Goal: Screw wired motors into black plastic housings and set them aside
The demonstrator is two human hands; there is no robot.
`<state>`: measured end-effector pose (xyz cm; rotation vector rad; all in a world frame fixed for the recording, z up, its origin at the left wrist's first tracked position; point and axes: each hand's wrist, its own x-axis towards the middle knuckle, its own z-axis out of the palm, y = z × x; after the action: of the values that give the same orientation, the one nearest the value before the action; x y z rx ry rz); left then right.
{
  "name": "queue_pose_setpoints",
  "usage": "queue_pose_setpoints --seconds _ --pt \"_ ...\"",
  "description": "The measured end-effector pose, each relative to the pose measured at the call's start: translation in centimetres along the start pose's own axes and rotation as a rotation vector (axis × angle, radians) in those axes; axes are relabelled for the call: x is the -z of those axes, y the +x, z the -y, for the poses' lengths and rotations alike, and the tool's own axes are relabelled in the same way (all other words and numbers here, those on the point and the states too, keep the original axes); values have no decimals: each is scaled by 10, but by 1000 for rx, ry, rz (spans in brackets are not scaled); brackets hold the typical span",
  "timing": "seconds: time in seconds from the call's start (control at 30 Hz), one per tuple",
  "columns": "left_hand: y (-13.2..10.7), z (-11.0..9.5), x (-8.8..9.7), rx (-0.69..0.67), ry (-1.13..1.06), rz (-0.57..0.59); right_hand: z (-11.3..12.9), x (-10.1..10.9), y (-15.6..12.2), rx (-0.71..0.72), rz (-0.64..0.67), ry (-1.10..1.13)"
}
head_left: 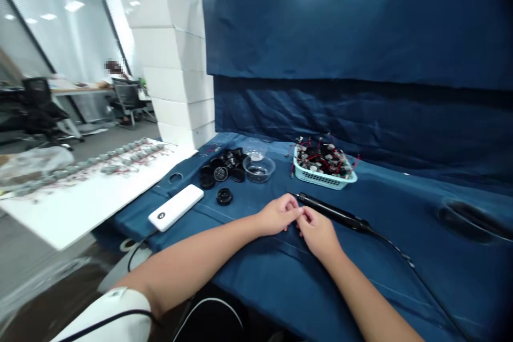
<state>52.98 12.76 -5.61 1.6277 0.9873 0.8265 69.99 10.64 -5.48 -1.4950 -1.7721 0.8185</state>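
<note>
My left hand and right hand curled closed, gripping nothing I could see, beside the slim black corded cylindrical tool on the blue cloth-covered tabletop.

The power bank lies on the cloth-covered table — a board to its left, round caps behind it, and to its right a bowl, a wire-filled basket and a corded tool.
</note>
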Motion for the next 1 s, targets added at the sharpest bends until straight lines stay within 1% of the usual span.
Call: queue_pose_setpoints --seconds 0.1,0.17,0.23,0.3,0.37,0.4,0.47,0.53,0.6,0.67,0.7,0.77,0.87,0.93,1.0 --pt "-10 -9 3 -28 113 6 1 3 -3 -15 22 -5" --pt "-25 -20 14 -57 213 1 0 3 -4 -24 29 -3" --pt "-46 -35 32 -81 325 -17 -4 1 -3 -30 36 -9" --pt "-72 -49 60 -82 438 -67 -8 -1 -1 -31 40 -32" --pt "-98 -61 100 -49 550 -161 -13 -3 1 -29 36 -63" --pt "-111 -65 124 -16 609 -231 -14 -4 2 -29 37 -74" --pt "-136 -69 178 74 734 -375 -16 -5 2 -38 47 -85" --pt "-161 -70 237 197 859 -521 -17 -6 3 -50 64 -104" --pt "-188 -68 290 349 959 -661 -17 -6 4 -44 72 -135" --pt "-217 -65 332 493 1031 -768 -17 -5 4 -28 68 -155" --pt "-230 -63 347 556 1058 -801 -17 -5 5 -20 63 -157" --pt "-252 -55 369 671 1090 -836 -17 -5 5 -14 51 -149" --pt "-269 -39 384 767 1111 -838 -18 -4 6 -29 31 -129" --pt "-272 -28 390 773 1129 -831 -18 -4 6 -55 33 -127" --pt "-273 -22 393 735 1153 -830 -19 -3 6 -80 43 -134"
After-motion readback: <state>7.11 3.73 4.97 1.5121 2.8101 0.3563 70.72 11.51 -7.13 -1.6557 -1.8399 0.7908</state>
